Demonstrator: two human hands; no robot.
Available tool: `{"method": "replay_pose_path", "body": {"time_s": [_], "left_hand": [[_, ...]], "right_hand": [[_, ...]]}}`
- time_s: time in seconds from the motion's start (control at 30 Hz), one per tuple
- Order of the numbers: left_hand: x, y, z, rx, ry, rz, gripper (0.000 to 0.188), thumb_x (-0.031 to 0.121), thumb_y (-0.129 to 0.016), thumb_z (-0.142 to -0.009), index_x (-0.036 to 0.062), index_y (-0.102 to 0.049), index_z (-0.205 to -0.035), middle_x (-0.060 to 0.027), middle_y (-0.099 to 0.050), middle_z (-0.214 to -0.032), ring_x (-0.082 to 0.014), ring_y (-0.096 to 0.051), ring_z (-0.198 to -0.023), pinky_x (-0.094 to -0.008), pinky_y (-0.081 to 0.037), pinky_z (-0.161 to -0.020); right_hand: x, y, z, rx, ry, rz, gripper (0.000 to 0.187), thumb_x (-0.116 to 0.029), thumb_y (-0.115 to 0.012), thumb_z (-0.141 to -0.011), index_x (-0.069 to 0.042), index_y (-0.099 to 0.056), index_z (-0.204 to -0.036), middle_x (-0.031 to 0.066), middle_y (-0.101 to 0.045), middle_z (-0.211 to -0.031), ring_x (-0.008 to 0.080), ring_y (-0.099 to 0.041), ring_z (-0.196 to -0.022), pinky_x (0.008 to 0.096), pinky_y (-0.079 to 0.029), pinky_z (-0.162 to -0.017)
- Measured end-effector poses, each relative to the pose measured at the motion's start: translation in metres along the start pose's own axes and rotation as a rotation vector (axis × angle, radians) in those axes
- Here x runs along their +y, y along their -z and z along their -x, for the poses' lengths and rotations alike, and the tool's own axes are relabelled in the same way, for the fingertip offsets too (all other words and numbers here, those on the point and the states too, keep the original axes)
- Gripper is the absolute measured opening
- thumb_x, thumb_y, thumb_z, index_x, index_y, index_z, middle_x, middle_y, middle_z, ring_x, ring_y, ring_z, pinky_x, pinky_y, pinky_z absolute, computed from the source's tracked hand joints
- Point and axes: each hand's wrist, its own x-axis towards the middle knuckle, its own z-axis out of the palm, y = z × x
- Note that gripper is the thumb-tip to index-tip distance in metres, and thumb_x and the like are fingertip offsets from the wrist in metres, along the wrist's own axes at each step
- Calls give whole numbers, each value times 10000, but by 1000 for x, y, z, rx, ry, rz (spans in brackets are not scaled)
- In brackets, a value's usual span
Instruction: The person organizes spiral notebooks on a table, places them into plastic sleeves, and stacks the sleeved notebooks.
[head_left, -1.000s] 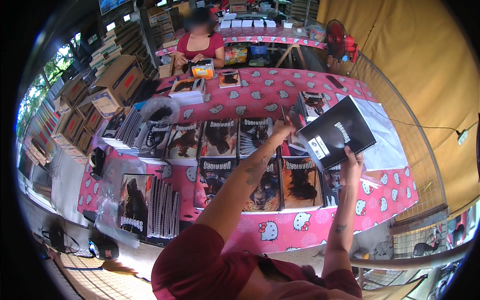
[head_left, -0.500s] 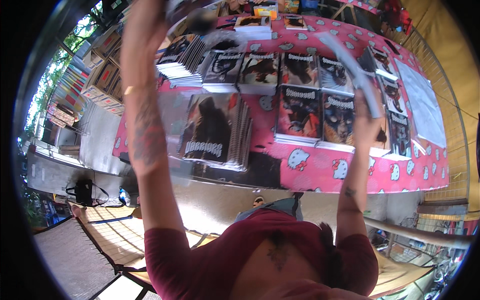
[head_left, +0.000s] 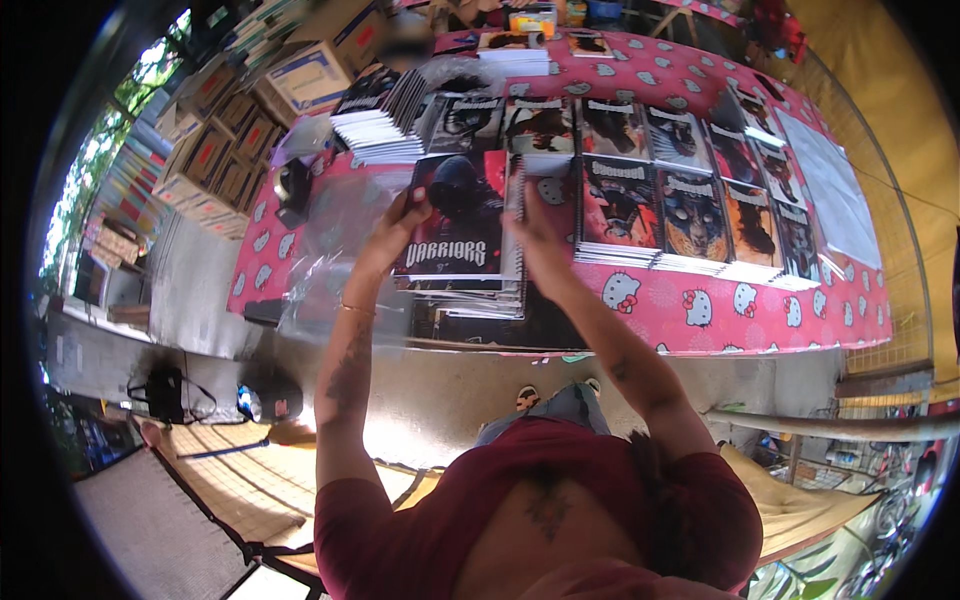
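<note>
A spiral-bound notebook (head_left: 450,235) with a dark hooded figure on its cover is between my hands, over a stack of notebooks (head_left: 465,298) at the table's near edge. My left hand (head_left: 398,232) grips its left edge, thumb on the cover. At the coiled right edge is my right hand (head_left: 537,245), its fingers upright and slightly blurred along the spiral. Whether the notebook rests fully on the stack or is slightly lifted, I cannot tell. Clear plastic wrap (head_left: 345,260) lies just left of the stack.
Rows of notebook stacks (head_left: 617,205) cover the pink patterned tablecloth (head_left: 690,335) on the right. A leaning notebook pile (head_left: 375,135) stands at the back left, near cardboard boxes (head_left: 215,165). White sheeting (head_left: 835,190) lies at the far right. A dark tape dispenser-like object (head_left: 292,190) sits left.
My left hand has come back from the far left to the notebook. My right hand has moved left from the right-hand stacks, where it held a blurred pale flat thing, to the spiral edge.
</note>
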Motion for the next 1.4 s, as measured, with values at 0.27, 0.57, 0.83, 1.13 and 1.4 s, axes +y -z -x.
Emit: {"method": "replay_pose_path", "body": {"time_s": [0.27, 0.57, 0.83, 1.13, 1.4], "left_hand": [[60, -55, 9, 184, -233, -97, 611, 181, -602, -914, -21, -348, -1432, -148, -617, -1169, -208, -593, -1007, -298, -457, -889], [43, -485, -7, -228, -1047, -675, 858, 369, -702, -809, 84, -267, -1492, -241, -144, -1552, -404, -142, -1438, -557, -172, -1115], [40, -556, -77, -314, -1080, -781, 188, 117, -587, -881, 15, -620, -1036, -128, -641, -725, -244, -654, -661, -357, -524, -553], [141, -387, 5, -145, -1322, -436, 761, 638, -495, -876, 135, -410, -1441, -237, -171, -1539, -433, -136, -1430, -632, -68, -1096], [162, -187, 87, 522, -870, -1041, 685, 530, -494, -906, 104, -409, -1436, -294, -325, -1441, -467, -279, -1344, -570, -190, -1089]], "right_hand": [[5, 85, 9, 200, 200, 186, 824, -390, -577, -937, 36, -131, -1484, 255, -106, -1548, 334, -77, -1456, 375, -105, -1162], [-25, 555, 51, 930, -92, 1340, 688, -490, -673, -786, -59, -504, -1295, 271, -407, -1382, 448, -447, -1228, 499, -394, -1010], [-86, 600, 117, 898, -425, 1450, 498, -306, -746, -766, -91, -597, -1189, 156, -682, -1044, 340, -651, -985, 454, -506, -830], [-150, 247, 106, 380, 467, 213, 628, 8, -576, -856, 2, -282, -1410, 147, -420, -1389, 227, -414, -1296, 373, -357, -1068], [-114, 25, 52, 260, 399, -284, 474, -66, -477, -970, 4, -291, -1400, 111, -458, -1289, 189, -456, -1177, 321, -342, -1033]]}}
